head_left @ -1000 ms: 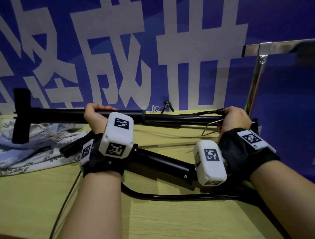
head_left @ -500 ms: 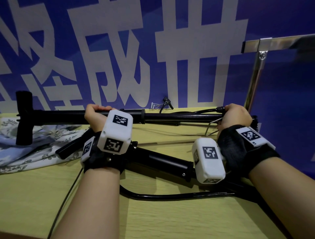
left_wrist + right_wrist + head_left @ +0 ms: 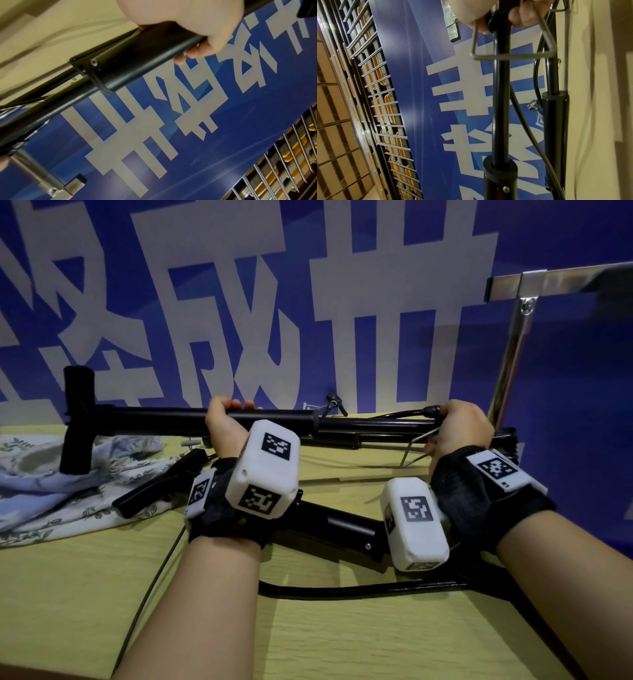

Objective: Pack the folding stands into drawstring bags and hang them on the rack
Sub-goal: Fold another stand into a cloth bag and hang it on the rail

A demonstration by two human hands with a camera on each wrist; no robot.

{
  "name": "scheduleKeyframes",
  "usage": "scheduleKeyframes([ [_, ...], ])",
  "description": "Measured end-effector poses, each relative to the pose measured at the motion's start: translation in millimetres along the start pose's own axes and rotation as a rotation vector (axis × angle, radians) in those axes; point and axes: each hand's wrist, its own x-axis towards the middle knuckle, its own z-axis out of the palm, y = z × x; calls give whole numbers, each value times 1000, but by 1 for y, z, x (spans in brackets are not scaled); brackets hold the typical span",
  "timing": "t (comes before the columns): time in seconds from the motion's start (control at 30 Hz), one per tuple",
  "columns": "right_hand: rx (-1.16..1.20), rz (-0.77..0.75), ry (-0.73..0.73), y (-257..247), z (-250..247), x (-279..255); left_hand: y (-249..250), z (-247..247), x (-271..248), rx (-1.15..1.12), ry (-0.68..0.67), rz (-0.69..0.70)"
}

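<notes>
A black folding stand (image 3: pixel 161 421) is held level above the yellow table (image 3: pixel 342 638), its T-shaped end (image 3: pixel 78 419) out to the left. My left hand (image 3: pixel 226 422) grips its thick tube (image 3: pixel 137 59) near the middle. My right hand (image 3: pixel 459 429) grips the thin end (image 3: pixel 501 81) together with a wire loop (image 3: pixel 511 57). A second black stand (image 3: pixel 346 525) lies on the table under my wrists. A floral cloth bag (image 3: pixel 51 491) lies crumpled at the left.
A metal rack (image 3: pixel 513 364) with a horizontal bar stands at the right rear, close to my right hand. A blue banner with white characters (image 3: pixel 308 302) backs the table. A thin cable (image 3: pixel 150 587) runs across the table toward the near edge.
The held stand has risen slightly and its T-shaped end has shifted a little to the right. Both hands keep the same grip.
</notes>
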Motion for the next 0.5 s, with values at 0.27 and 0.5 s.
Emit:
scheduleKeyframes([
  [0.27, -13, 2, -11, -1, 2, -10, 8, -1, 12, 14, -37, -31],
  [0.5, -26, -65, -11, -1, 6, -12, 13, -5, 17, 106, -49, -22],
])
